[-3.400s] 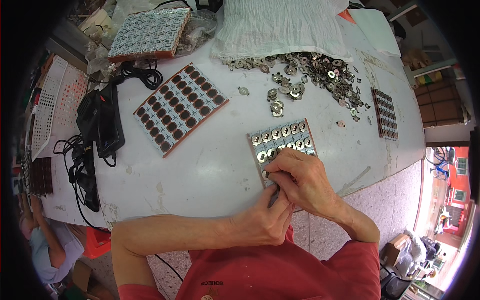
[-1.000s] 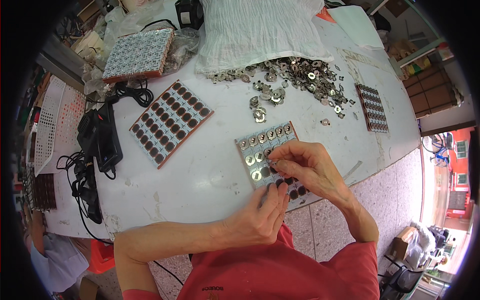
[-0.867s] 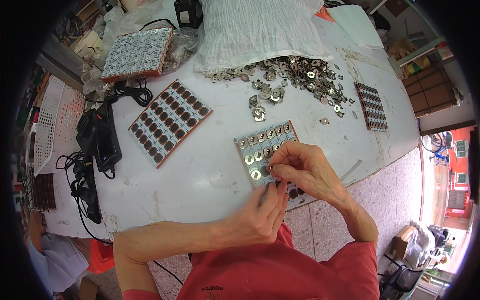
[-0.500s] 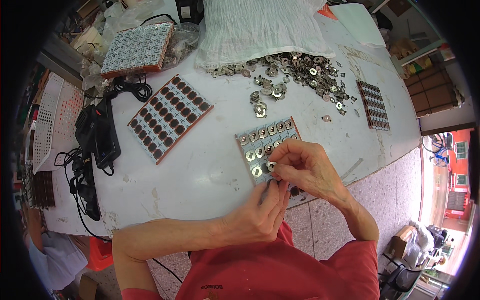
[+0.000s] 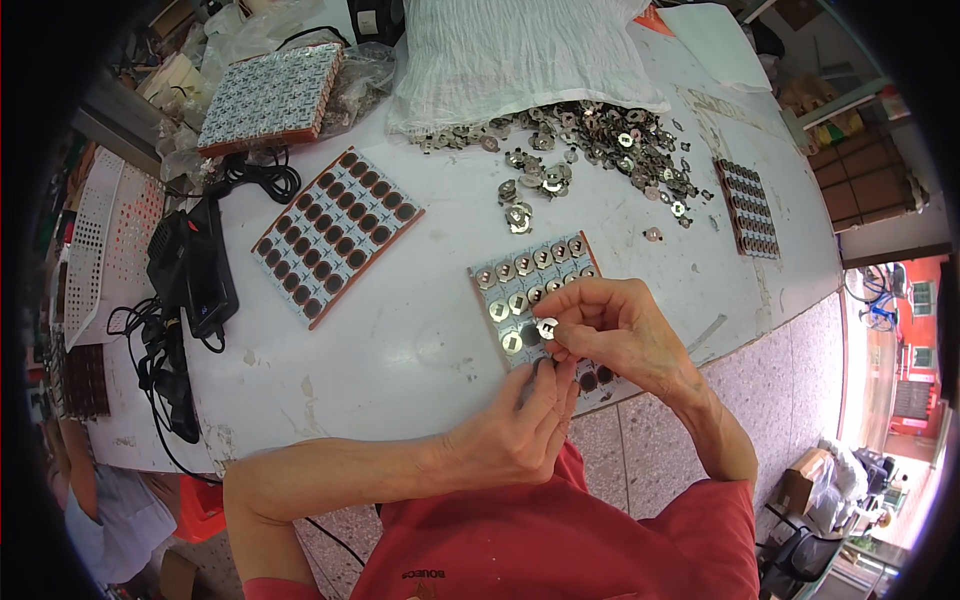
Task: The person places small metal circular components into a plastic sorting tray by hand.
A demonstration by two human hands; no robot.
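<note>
A light-blue circuit board panel (image 5: 517, 322) lies in front of me, with rows of round metal clips (image 5: 523, 264) on its far part. Pinched between my right thumb and index finger is one shiny round metal clip (image 5: 547, 327) with a slot in it. My right hand (image 5: 625, 335) holds it over a dark round pad (image 5: 531, 337), beside the leftmost clip of that row. My left hand (image 5: 525, 420) rests at the panel's near edge, fingers bunched and tips close to the right thumb; what they hold, if anything, is hidden. More dark pads (image 5: 597, 378) show beneath my hands.
A heap of loose metal clips (image 5: 630, 150) spills from under a white woven sack (image 5: 530, 60). Another panel with dark pads (image 5: 338, 232) lies left, a filled one (image 5: 746, 208) far right. Stacked panels (image 5: 270, 95), a black power unit (image 5: 195, 265) and cables stand at the left.
My right hand has shifted the metal clip slightly, tilting it so that more of its face and slot show. The left hand stays nearly where it was.
</note>
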